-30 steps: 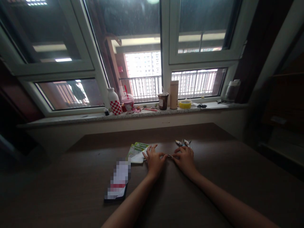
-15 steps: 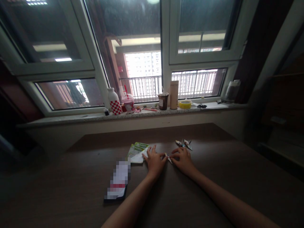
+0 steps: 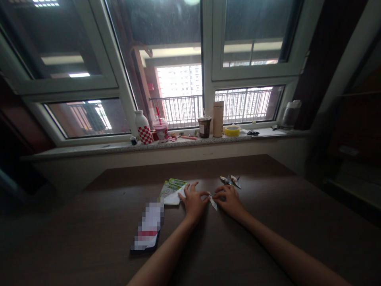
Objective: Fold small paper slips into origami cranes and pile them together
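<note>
A small pale piece of folded paper (image 3: 213, 203) lies at the middle of the table between my two hands. My left hand (image 3: 194, 203) pinches its left edge with thumb and forefinger, the other fingers spread toward a white sheet (image 3: 173, 198). From the other side, the bent fingertips of my right hand (image 3: 230, 201) grip the paper near its top. Just beyond the right hand rests a folded paper figure (image 3: 235, 181) with pointed, printed wings. Green and white printed packets (image 3: 177, 182) lie under the white sheet.
A phone-like object with a blurred face (image 3: 147, 226) lies left of my left forearm on the dark brown table (image 3: 89, 222). Along the windowsill (image 3: 119, 147) stand a checkered bottle (image 3: 144, 129), lidded cups (image 3: 204, 128), a tan flask (image 3: 218, 119), yellow tape (image 3: 231, 131) and scissors (image 3: 253, 133).
The folded paper has turned slightly and more of its lower part shows between my hands. My right fingertips have shifted a little left; the left hand has hardly moved.
</note>
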Demonstrator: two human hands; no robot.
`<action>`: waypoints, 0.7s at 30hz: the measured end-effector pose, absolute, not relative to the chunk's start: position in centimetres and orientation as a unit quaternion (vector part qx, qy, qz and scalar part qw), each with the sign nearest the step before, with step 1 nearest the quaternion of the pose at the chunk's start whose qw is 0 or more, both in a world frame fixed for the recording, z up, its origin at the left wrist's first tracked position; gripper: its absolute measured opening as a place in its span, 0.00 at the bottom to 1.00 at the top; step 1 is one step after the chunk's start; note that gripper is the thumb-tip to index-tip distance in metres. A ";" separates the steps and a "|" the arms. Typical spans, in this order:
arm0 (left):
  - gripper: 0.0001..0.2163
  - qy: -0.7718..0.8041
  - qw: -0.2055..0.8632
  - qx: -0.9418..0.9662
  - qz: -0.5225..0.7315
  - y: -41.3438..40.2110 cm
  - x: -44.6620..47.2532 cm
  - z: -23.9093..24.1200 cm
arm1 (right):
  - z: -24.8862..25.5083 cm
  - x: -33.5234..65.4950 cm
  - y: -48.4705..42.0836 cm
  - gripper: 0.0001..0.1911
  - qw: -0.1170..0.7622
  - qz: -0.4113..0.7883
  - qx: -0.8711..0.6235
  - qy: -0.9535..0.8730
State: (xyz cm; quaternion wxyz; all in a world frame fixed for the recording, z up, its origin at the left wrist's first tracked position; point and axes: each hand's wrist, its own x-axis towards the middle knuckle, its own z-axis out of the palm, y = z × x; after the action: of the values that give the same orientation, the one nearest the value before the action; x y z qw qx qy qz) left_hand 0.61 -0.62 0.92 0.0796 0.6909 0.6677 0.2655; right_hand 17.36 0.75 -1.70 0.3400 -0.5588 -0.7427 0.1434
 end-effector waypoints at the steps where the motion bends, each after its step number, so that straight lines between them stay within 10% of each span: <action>1: 0.05 0.663 0.078 0.695 0.269 -0.6 0.6 1.0 | -1.7 17.4 0.7 0.06 0.341 0.144 -0.558 -0.743; 21: 0.05 0.650 0.087 0.717 0.234 -0.3 -0.1 1.1 | -2.1 17.7 0.8 0.09 0.325 0.096 -0.554 -0.761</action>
State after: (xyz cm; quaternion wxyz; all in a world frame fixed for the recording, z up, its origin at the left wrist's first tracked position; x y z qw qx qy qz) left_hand -0.11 -0.31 1.08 0.0870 0.7173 0.6504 0.2343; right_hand 17.71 0.84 -2.10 0.3250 -0.5536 -0.7607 0.0960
